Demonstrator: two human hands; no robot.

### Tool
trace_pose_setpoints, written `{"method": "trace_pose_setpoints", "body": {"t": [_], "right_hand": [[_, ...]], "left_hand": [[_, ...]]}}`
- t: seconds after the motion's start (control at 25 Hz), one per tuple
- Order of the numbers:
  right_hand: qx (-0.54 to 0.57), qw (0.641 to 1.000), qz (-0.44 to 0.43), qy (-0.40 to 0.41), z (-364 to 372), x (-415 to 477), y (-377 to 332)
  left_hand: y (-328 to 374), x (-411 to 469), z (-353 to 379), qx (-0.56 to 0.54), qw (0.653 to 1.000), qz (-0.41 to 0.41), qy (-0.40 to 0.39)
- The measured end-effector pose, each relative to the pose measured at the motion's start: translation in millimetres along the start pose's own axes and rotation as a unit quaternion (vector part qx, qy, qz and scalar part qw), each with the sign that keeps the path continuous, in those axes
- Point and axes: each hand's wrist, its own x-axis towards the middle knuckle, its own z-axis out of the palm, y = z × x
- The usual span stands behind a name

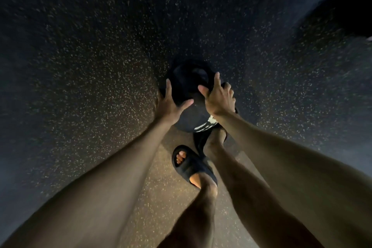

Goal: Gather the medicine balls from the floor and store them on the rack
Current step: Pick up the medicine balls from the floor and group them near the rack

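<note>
Where we stand: on a dark speckled gym floor, looking straight down past our bare forearms.
Medicine ball: a dark ball with a white marking on its lower right, caught between both hands at the middle of the view, above our feet. We cannot tell whether it touches the floor.
Left hand: spread wide and pressed flat on the ball's left side, thumb reaching across the front.
Right hand: cups the ball's right side, forefinger pointing up, the other fingers bent over the curve.
Feet: the left foot wears a black slide sandal; the ball hides most of the right foot.
Upper right corner: a blurred dark shape, too dim to name.
</note>
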Motion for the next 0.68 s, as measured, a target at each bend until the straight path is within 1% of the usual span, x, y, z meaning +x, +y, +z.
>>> {"method": "trace_pose_setpoints", "body": {"t": [0.08, 0.12, 0.24, 0.32, 0.4, 0.48, 0.52, 0.6, 0.68], "right_hand": [[0.055, 0.998, -0.002, 0.038, -13, 19, -23], [0.065, 0.996, -0.024, 0.055, -13, 20, -29], [0.036, 0.989, -0.114, 0.088, -2, 7, -23], [0.026, 0.987, -0.13, 0.088, -5, 15, -21], [0.027, 0.99, -0.118, 0.069, -17, 39, -33], [0.018, 0.994, -0.095, 0.048, -39, 75, -51], [0.023, 0.996, -0.081, 0.037, -54, 94, -60], [0.054, 0.996, -0.067, 0.034, -76, 123, -75], [0.091, 0.99, -0.094, 0.06, -83, 128, -77]], "left_hand": [[29, 29, -13, -0.02, 0.999, -0.021, 0.014], [42, 43, -19, -0.028, 0.999, -0.038, 0.024], [78, 74, -27, -0.02, 0.995, -0.073, 0.066], [88, 77, -27, -0.036, 0.993, -0.047, 0.1], [79, 70, -24, -0.055, 0.989, 0.031, 0.135], [61, 61, -16, -0.065, 0.984, 0.089, 0.139], [57, 59, -11, -0.064, 0.985, 0.096, 0.127], [63, 62, -6, -0.055, 0.99, 0.085, 0.102], [83, 77, -12, -0.076, 0.992, 0.061, 0.086]]}}
